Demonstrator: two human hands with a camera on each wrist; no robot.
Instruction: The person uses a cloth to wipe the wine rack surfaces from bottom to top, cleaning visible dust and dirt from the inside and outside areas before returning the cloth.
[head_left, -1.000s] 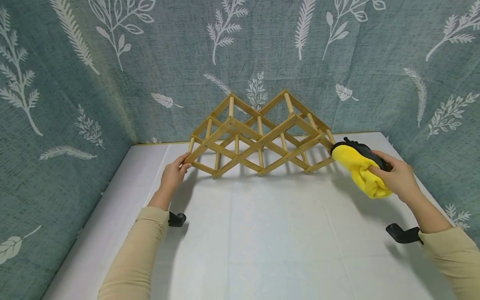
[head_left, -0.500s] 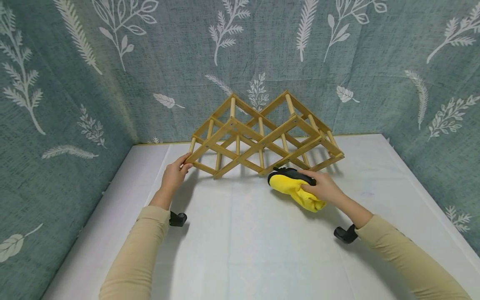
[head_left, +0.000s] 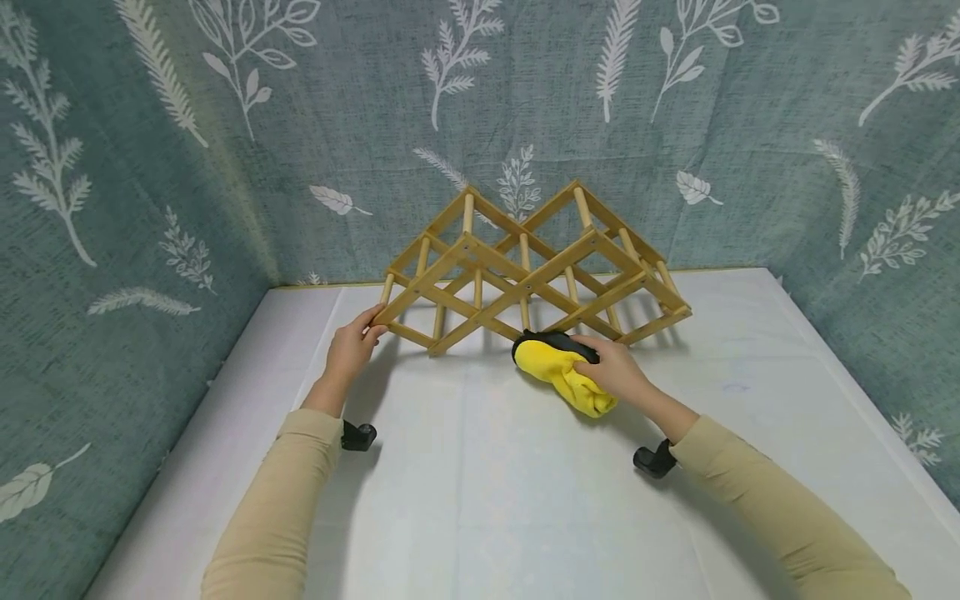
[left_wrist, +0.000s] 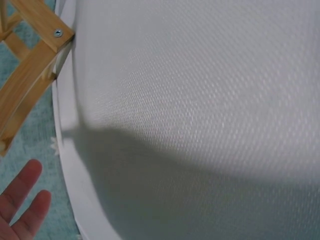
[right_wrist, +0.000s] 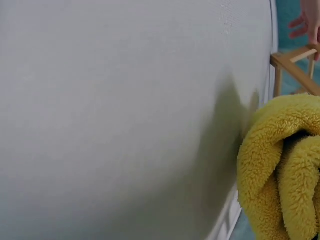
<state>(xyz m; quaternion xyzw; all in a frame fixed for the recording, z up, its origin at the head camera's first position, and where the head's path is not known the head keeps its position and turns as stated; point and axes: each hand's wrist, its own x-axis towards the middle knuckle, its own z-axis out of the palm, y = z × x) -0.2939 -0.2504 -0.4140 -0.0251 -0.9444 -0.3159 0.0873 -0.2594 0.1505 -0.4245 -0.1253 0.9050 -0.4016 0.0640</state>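
A folding wooden wine rack with a crisscross lattice stands at the back of the white table. My left hand pinches its lower left corner; in the left wrist view two fingers show close beside the slats. My right hand grips a bunched yellow plush cloth with a black side. The cloth lies across the rack's lower front edge, right of the middle. In the right wrist view its yellow folds cover the fingers.
Green fabric walls with white leaf prints rise behind the rack and on both sides. The white table surface stretches toward me. A black wrist mount juts from the left cuff, another from the right.
The right hand has carried the cloth leftward from the rack's right end to its front middle. The left hand keeps hold of the same corner, and the rack stays in place.
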